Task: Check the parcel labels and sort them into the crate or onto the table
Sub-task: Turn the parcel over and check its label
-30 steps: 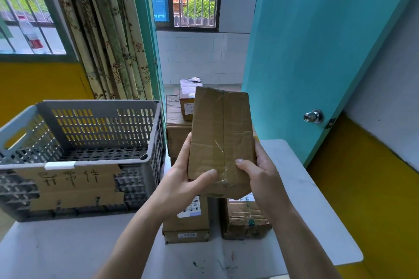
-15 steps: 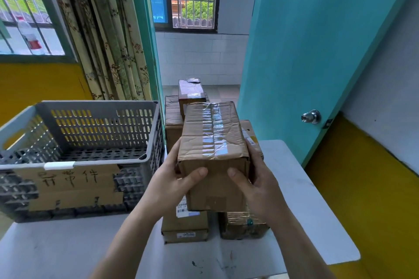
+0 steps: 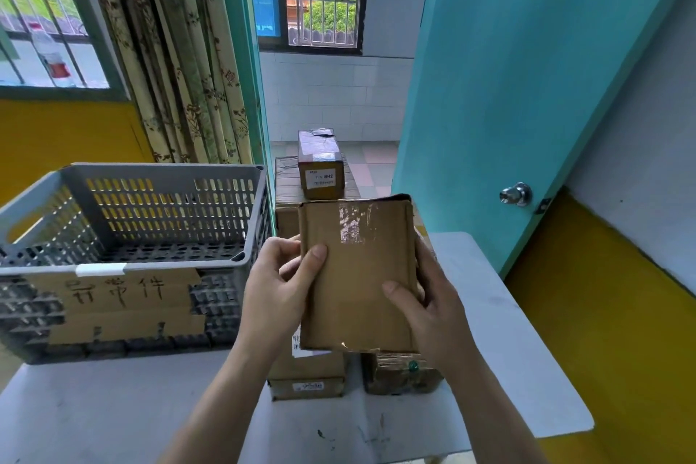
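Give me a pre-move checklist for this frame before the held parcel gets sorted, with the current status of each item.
1. Parcel held by both hands, left hand and right hand: ok.
2. Label visible on the face turned to the camera: not ok, only bare cardboard and clear tape show.
3. Label on the parcel's hidden faces: cannot tell.
4. Grey crate has room: ok, no parcels show inside.
5. Table has a bare spot to the right of the stacked boxes: ok.
6. Sort destination decided: cannot tell, no label has been read.

I see a teal door (image 3: 527, 79) with chrome knob (image 3: 516, 194) right of the fingers, floral curtain (image 3: 180, 60) up-left.
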`<action>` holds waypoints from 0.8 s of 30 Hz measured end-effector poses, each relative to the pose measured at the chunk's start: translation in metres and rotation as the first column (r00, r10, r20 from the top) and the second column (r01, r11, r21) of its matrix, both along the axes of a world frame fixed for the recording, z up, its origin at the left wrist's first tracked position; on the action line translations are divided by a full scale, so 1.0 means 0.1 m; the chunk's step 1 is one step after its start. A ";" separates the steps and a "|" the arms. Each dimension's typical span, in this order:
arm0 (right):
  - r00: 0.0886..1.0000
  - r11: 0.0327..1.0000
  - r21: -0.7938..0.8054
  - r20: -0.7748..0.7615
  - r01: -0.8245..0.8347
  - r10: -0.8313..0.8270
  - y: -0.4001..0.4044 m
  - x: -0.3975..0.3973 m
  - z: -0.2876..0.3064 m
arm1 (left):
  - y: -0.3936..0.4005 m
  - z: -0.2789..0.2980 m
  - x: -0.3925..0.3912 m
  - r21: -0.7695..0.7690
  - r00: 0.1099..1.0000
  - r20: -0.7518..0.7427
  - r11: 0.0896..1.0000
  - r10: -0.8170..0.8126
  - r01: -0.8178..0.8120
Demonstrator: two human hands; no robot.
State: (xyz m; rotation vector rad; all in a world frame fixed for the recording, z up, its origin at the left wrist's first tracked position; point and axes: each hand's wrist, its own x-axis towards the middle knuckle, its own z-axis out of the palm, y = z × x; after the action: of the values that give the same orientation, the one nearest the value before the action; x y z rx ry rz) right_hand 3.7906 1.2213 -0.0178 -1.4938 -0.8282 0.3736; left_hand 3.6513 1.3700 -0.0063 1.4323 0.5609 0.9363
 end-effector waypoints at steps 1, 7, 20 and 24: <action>1.000 1.000 0.005 -0.019 0.020 -0.020 0.01 0.00 0.02 | 0.00 0.00 -0.01 -0.024 1.000 0.008 0.999 -0.027 0.028; 0.986 0.995 0.031 -0.143 0.093 -0.088 0.06 0.08 0.09 | -0.02 -0.03 -0.10 -0.081 0.918 -0.093 0.921 -0.386 0.380; 0.972 0.988 -0.139 0.214 -0.065 0.094 -0.01 0.07 -0.08 | 0.08 0.05 -0.01 -0.136 0.981 -0.064 0.975 -0.184 0.174; 0.980 0.994 -0.041 0.178 0.097 -0.089 0.06 0.11 -0.01 | 0.07 0.01 -0.09 -0.029 0.957 -0.181 0.974 -0.227 0.225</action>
State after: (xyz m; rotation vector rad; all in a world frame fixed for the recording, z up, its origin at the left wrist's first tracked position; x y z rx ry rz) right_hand 3.8013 1.2273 -0.0191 -1.6223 -0.8900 0.1948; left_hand 3.6427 1.3767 -0.0054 1.5493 0.5223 0.6239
